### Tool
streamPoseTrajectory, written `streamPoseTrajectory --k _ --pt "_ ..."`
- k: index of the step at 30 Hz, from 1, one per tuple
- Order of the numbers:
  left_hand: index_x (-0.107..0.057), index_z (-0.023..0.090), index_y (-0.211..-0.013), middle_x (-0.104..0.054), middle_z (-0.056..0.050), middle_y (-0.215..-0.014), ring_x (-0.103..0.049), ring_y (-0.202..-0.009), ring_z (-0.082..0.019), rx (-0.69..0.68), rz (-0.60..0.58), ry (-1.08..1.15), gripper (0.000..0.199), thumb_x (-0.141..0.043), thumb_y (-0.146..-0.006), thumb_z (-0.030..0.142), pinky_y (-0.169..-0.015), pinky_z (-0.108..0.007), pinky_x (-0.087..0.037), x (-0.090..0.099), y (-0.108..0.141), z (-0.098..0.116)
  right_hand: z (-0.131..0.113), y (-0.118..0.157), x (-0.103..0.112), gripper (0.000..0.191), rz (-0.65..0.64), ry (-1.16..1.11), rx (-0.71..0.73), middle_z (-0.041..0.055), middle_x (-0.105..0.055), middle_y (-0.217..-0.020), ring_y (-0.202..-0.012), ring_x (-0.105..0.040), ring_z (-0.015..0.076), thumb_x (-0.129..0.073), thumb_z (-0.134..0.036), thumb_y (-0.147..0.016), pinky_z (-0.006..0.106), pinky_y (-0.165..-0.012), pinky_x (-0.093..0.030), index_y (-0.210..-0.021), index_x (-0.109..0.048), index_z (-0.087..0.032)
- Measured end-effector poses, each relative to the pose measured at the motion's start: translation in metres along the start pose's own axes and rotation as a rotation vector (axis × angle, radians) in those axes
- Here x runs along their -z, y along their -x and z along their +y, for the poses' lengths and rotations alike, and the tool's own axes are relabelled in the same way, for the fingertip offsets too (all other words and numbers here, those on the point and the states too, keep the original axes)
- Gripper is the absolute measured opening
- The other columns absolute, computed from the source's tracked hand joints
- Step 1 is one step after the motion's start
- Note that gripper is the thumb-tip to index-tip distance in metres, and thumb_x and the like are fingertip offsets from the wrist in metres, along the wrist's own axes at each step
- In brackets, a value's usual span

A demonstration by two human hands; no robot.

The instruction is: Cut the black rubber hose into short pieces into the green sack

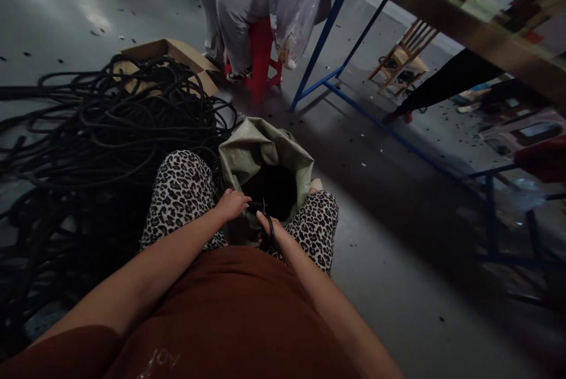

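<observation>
My right hand (269,229) is wrapped round the black handles of a pair of scissors (270,226), whose blades point up over the mouth of a sack. Just left of the blades, my left hand (234,204) pinches a short end of black rubber cord (255,204), hard to make out against the dark inside. The grey-green woven sack (298,158) stands between my knees with its rim rolled open. Its contents are too dark to tell. A large tangled heap of black cords (145,114) lies on the floor at my left.
An open cardboard box (188,56) sits behind the cord heap. Further back, a person sits on a red stool (262,61) beside a hanging clear plastic bag (294,5). A workbench with blue legs (329,37) runs along the right, with a wooden chair (404,55) beyond. Small black scraps dot the floor.
</observation>
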State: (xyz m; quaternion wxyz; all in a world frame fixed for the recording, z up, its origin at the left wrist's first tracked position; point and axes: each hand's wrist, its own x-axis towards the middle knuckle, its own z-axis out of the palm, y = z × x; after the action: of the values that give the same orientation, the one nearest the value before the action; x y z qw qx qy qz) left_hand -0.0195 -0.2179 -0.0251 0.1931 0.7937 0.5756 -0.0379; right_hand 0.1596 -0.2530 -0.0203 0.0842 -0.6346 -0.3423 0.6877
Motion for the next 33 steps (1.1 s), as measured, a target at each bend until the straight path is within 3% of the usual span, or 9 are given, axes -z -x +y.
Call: streamPoseTrajectory --k 13,27,33 --pt "-0.063 0.025 -0.107 -0.067 -0.005 -0.102 -0.057 -0.1 -0.021 0.0 0.01 -0.021 0.027 -0.046 -0.086 0.03 -0.085 -0.034 -0.033 -0.001 0.0 0.001 0.007 -0.012 0.005 0.043 0.19 0.115 0.049 -0.0033 -0.044 -0.041 -0.03 -0.046 0.0104 -0.045 -0.049 -0.089 0.02 -0.031 -0.042 -0.087 -0.061 -0.01" --pt "-0.066 0.025 -0.101 -0.068 -0.009 -0.098 -0.059 -0.096 -0.023 -0.005 -0.027 -0.097 0.026 -0.048 -0.083 0.028 -0.083 -0.036 -0.032 -0.008 0.002 -0.004 0.013 -0.022 0.003 0.036 0.133 0.188 -0.017 -0.002 -0.046 -0.039 -0.028 -0.043 0.0107 -0.054 -0.043 -0.085 0.021 -0.031 -0.039 -0.075 -0.062 -0.009" --pt "-0.068 0.023 -0.096 -0.069 -0.01 -0.095 -0.06 -0.093 -0.025 0.057 -0.016 -0.114 0.025 -0.048 -0.082 0.026 -0.082 -0.038 -0.033 -0.004 0.003 -0.005 0.014 -0.021 0.005 0.039 0.139 0.197 0.003 -0.0028 -0.044 -0.039 -0.029 -0.043 0.0098 -0.052 -0.046 -0.086 0.019 -0.032 -0.038 -0.075 -0.061 -0.01"
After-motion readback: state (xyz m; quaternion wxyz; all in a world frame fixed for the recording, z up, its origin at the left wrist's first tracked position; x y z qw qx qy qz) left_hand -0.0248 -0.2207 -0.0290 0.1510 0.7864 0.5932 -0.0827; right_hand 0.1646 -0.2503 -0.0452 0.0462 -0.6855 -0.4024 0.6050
